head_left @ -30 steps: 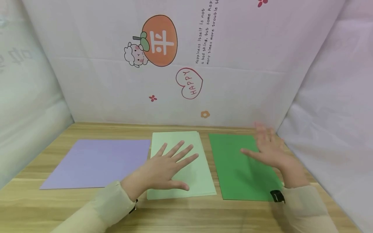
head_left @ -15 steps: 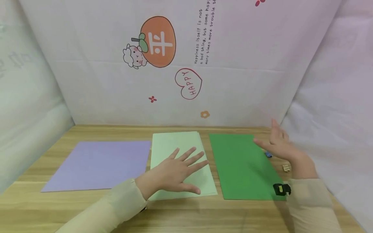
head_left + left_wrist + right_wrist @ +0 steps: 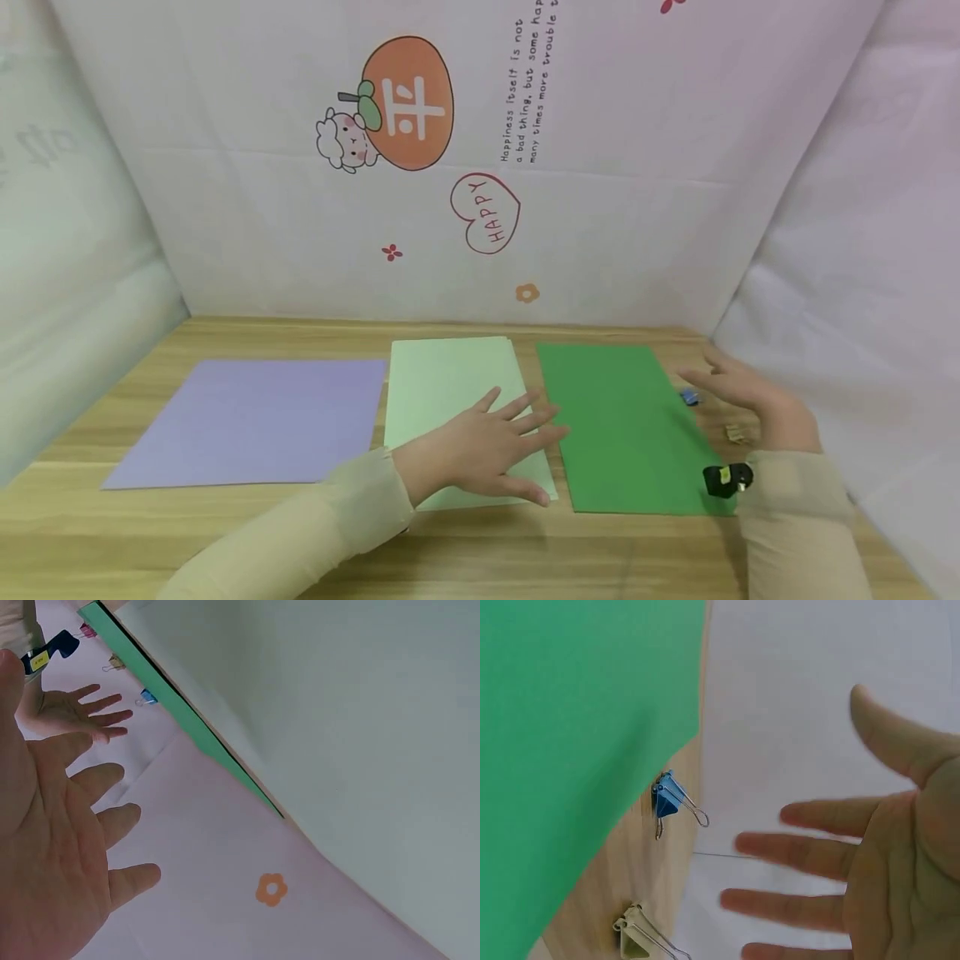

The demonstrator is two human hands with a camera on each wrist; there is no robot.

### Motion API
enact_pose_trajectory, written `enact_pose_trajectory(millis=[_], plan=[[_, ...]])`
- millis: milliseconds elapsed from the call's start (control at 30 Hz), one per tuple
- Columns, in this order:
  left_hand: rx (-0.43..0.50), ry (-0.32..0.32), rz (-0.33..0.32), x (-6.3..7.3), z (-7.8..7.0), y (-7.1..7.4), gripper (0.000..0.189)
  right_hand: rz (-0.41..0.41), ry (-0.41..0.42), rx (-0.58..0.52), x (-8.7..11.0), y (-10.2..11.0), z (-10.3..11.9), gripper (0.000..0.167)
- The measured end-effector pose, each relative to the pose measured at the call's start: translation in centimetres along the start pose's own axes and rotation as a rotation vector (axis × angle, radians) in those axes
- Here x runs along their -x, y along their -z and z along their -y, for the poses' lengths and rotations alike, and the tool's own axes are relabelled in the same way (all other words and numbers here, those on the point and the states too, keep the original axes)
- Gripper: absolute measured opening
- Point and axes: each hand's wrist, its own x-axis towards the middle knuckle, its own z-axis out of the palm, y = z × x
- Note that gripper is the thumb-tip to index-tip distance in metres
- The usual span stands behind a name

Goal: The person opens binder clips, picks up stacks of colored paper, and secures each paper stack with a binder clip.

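Observation:
My left hand (image 3: 491,450) hovers over the lower right part of the pale green paper (image 3: 442,375), its fingers spread toward the green sheet (image 3: 615,425). Nothing is in it. Past the green sheet's right edge hangs my right hand (image 3: 738,387), fingers straight in the right wrist view and holding nothing. Close by it on the wood lie a blue binder clip (image 3: 667,796) and a yellowish binder clip (image 3: 635,934). A red binder clip (image 3: 88,630) shows beyond them in the left wrist view; in the head view it is hidden.
To the left lies a purple sheet (image 3: 262,417) on the wooden table (image 3: 300,558). White printed cloth (image 3: 300,233) stands at the back and on both sides. A black wrist camera (image 3: 727,480) sits on the right wrist.
My left hand has moved right over the pale green paper. My right hand has shifted right off the green sheet and lowered, uncovering the blue and yellowish binder clips.

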Motion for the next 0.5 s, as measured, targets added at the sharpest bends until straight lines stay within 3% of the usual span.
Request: enact_pose_trajectory(millis=[133, 367, 500], plan=[[-0.030, -0.005, 0.021, -1.0, -0.3, 0.3, 0.081, 0.005, -0.075, 0.054, 0.3, 0.4, -0.6, 0.098], [-0.038, -0.026, 0.073, -2.7, -0.6, 0.2, 0.081, -0.036, -0.147, -0.023, -0.2, 0.1, -1.6, 0.086], [-0.059, -0.021, 0.100, -3.8, -0.7, 0.0, 0.081, -0.051, -0.145, -0.026, -0.9, -0.2, -1.9, 0.080]])
